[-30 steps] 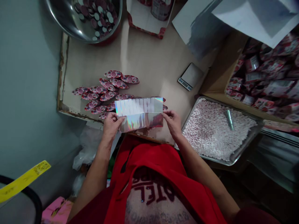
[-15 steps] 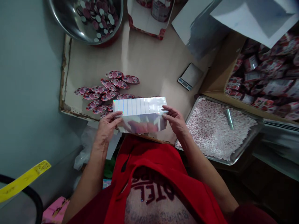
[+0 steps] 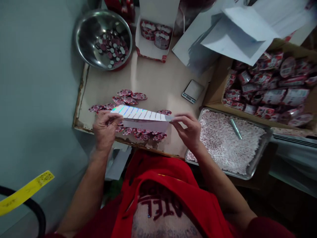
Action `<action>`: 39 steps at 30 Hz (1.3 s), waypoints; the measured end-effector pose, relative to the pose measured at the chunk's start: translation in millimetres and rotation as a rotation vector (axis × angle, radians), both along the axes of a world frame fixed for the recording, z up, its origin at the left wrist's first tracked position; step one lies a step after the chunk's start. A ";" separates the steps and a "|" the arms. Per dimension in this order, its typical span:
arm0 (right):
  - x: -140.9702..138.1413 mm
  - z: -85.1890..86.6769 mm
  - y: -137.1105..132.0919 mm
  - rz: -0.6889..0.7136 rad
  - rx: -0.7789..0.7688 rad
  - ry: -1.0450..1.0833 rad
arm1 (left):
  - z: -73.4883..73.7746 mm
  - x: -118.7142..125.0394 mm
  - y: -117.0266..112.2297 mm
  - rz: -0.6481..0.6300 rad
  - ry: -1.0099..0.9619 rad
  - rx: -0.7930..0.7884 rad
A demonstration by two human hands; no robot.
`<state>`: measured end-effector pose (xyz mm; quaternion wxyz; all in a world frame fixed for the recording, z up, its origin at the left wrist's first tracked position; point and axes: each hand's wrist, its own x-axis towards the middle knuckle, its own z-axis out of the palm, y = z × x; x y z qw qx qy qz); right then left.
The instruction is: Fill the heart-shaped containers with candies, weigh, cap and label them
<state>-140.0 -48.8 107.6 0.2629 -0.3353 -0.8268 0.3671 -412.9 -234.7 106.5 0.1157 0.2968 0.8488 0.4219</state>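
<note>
A shiny silvery sheet of stickers (image 3: 142,114), marked off in narrow strips with a rainbow gleam, is stretched between my hands above the table. My left hand (image 3: 106,127) pinches its left end, fingers closed. At the other end, my right hand (image 3: 187,129) grips the edge between thumb and fingers, slightly blurred. Beneath and around the sheet lie several small oval packs (image 3: 128,100), red and white patterned with a pink round centre. The sheet hides some of them.
A steel bowl (image 3: 84,43) of round pieces stands at the back left, beside an open white box (image 3: 155,59). Right of the middle sits a small scale (image 3: 193,91). A tray (image 3: 266,142) of pale pellets with a metal tube (image 3: 236,129) adjoins a carton (image 3: 215,96) of packs.
The sheet has tipped, its lower face now foreshortened, uncovering more packs near the table's front edge. My left hand has moved left and up. The view has shifted, showing more of the back.
</note>
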 end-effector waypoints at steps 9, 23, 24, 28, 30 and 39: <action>-49.5 34.7 -45.9 0.116 0.267 -0.054 | 42.6 111.0 69.3 0.026 -0.881 0.277; -91.8 0.6 10.6 0.613 -0.350 -0.391 | 0.3 32.9 25.8 -0.248 -0.972 -0.197; -94.0 -9.4 9.1 0.585 -0.435 -0.383 | -3.9 37.3 20.7 -0.161 -0.951 -0.183; -105.0 -36.2 -4.8 0.479 -0.354 -0.370 | -26.0 52.5 4.8 0.041 -0.906 -0.044; -114.6 -41.1 -14.3 0.432 -0.146 -0.405 | -36.7 55.7 3.3 0.091 -0.915 0.006; -132.6 -65.6 -68.7 0.471 0.183 -0.391 | -52.6 52.2 22.8 0.209 -1.210 0.262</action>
